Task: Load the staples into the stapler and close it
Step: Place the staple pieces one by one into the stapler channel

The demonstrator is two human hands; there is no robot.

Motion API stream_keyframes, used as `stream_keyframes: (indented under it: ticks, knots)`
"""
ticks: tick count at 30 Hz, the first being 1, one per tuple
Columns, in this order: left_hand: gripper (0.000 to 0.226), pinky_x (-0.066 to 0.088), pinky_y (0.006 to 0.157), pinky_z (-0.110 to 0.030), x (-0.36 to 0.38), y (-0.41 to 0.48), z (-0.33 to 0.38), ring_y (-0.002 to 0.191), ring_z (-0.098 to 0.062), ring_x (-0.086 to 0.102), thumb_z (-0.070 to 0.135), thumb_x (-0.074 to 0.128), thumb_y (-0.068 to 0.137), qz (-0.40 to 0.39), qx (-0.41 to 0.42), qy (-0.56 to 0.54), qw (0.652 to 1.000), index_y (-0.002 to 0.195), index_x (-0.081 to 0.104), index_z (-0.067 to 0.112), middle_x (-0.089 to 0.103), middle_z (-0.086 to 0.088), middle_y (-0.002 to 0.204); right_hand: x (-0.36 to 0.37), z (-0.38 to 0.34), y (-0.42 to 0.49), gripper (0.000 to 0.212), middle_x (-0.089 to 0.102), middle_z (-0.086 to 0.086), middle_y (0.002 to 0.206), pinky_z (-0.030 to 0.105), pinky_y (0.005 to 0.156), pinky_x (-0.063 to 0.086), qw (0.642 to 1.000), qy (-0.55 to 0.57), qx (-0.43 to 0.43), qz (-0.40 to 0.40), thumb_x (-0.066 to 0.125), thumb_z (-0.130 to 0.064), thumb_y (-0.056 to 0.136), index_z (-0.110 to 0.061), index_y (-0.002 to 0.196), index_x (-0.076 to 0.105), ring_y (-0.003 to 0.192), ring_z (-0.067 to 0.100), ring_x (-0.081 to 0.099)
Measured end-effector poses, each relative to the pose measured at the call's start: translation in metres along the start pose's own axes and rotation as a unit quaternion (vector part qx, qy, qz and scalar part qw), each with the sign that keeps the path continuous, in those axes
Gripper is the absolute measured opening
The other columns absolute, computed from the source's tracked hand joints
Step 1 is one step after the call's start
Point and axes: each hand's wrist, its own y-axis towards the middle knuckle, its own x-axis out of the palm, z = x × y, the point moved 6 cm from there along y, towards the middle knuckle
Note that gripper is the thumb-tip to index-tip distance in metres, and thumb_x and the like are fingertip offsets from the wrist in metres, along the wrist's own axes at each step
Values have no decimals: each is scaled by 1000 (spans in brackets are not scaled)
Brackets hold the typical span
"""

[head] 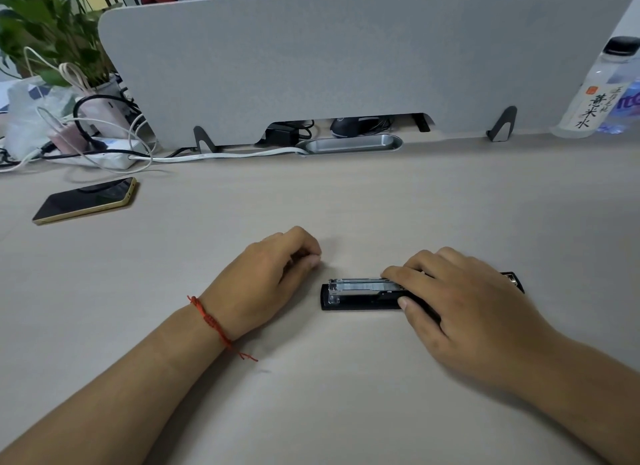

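Two bare forearms reach in over the pale table. The right hand rests on the black stapler, its grip closed lightly around the body, fingers on top and thumb at the near side; the stapler lies flat near the table's middle with its metal staple channel exposed. The left hand, wearing a red string bracelet, sits just beside it, fingers curled in; whether its grip holds anything I cannot tell. Farther left lies a smartphone.
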Motion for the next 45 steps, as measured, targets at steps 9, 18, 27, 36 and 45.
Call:
stream_keyframes:
  ticks: [9,18,27,36,45]
  knots:
    - [18,54,94,-12,-10,-5,-12,102,4,74,21,80,96,69,-50,-36,996,112,84,29,83,19,107,2,2,0,32,57,-20,105,38,72,46,1000,12,5,-8,45,-40,103,-38,130,61,88,15,52]
    - [22,57,79,-21,-10,-7,-15,82,-12,73,19,79,98,80,-76,-145,983,112,73,34,81,14,91,3,2,0,32,57,-20,106,37,73,45,1000,10,8,-12,46,-40,103,-38,130,62,88,15,52]
    - [15,55,89,-12,-7,-6,-25,97,-1,77,22,77,98,68,-123,-179,974,105,84,33,82,23,101,0,1,0,32,58,-19,104,36,71,45,1000,8,6,-2,46,-39,101,-37,128,64,87,14,52]
    - [27,58,81,-24,-9,-6,-23,92,-14,76,11,72,103,81,-108,-254,958,121,76,30,79,1,97,-1,1,0,32,58,-21,103,32,71,41,1000,14,12,-5,46,-39,101,-37,128,64,86,13,52]
    - [8,59,82,-24,-6,-7,-28,88,-6,74,31,72,99,67,-127,-238,961,102,80,30,81,8,97,0,2,0,34,59,-20,106,35,72,44,1000,14,13,-14,45,-40,102,-36,129,65,88,15,53]
